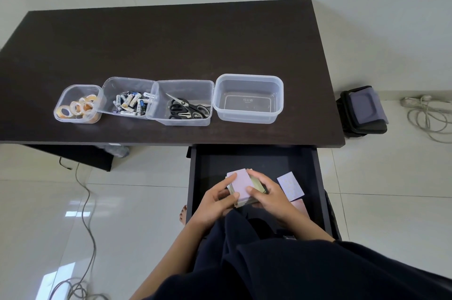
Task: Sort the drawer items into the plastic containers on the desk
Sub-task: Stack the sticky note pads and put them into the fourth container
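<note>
Over the open black drawer point(210, 165), both hands hold a stack of sticky-note pads point(241, 183), pale purple on top with greenish pads beneath. My left hand point(217, 199) grips its left side and my right hand point(267, 193) wraps its right side. Two more pads lie in the drawer: a patterned lilac one point(291, 185) and a pink one point(299, 206) partly hidden by my right hand. Along the desk's near edge stand clear containers: tape rolls point(78, 106), batteries point(128, 102), scissors point(188, 108), and an empty tub point(248, 97).
The dark desk point(171, 42) stretches bare behind the containers. A black bag point(362, 111) sits on the floor to the right, with coiled white cable point(428, 118) beyond it. A grey cable point(85, 201) trails across the tiles at left. My dark clothing point(293, 263) fills the lower frame.
</note>
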Motion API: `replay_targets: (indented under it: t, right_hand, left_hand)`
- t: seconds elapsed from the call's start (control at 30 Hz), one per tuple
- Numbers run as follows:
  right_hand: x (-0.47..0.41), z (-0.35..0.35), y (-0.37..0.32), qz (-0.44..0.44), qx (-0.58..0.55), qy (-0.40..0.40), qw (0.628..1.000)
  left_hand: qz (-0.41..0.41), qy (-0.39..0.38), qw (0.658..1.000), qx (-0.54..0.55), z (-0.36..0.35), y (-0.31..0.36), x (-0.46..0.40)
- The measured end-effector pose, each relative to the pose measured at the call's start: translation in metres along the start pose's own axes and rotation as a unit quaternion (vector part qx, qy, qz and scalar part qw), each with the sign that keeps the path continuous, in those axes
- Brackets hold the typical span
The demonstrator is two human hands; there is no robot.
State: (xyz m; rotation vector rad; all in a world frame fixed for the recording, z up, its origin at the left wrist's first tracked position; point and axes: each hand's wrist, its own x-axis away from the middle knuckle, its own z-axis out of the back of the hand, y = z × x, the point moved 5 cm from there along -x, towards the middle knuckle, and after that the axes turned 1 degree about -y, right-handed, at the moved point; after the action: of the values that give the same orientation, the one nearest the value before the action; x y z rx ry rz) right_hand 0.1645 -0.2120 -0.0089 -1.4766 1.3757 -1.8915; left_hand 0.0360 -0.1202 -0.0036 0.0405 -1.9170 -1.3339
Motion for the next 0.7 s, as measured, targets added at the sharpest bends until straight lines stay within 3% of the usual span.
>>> replay_targets:
  t: [0.23,0.37,0.5,0.7]
  right_hand:
    - [-0.005,0.000,0.016,0.015,0.030,0.023,0.999]
    - [-0.004,0.029,0.022,0.001,-0.018,0.186,0.982]
    - [-0.003,0.075,0.043,-0.023,0.114,0.337,0.934]
    - [-0.020,0.087,0.084,-0.059,0.244,0.272,0.929]
  left_hand:
    - [-0.034,0.118,0.990,-0.070,0.000,-0.001,-0.005]
    - [-0.012,0.151,0.986,-0.075,0.006,-0.002,-0.003]
    - [0.002,0.160,0.984,-0.080,0.013,-0.005,0.003]
    - [-0.001,0.163,0.981,-0.106,0.017,-0.004,0.010]
